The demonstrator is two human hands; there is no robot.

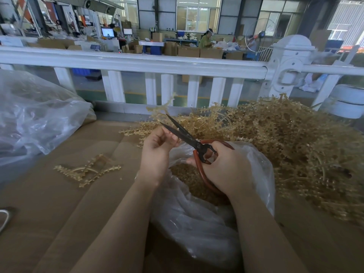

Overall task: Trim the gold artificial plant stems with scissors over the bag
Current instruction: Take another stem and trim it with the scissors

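We hold the scissors [189, 137] in our right hand [222, 164], fingers curled through the red handles and blades parted, while our left hand [157, 148] pinches a gold stem [163, 107] that rises just beyond the blade tips, both above the open plastic bag [197, 217]. We judge the job well short of done — gold clippings already fill the bag under our hands, a few trimmed sprigs [88, 170] lie left of our left hand, yet a large untrimmed pile [295, 146] waits to the right. Where the stem meets the blades is hidden by our fingers.

I see soft daylight from the windows [197, 14] at the frame's top; shadows are faint, the edges bow from wide-angle distortion, and corners blur.
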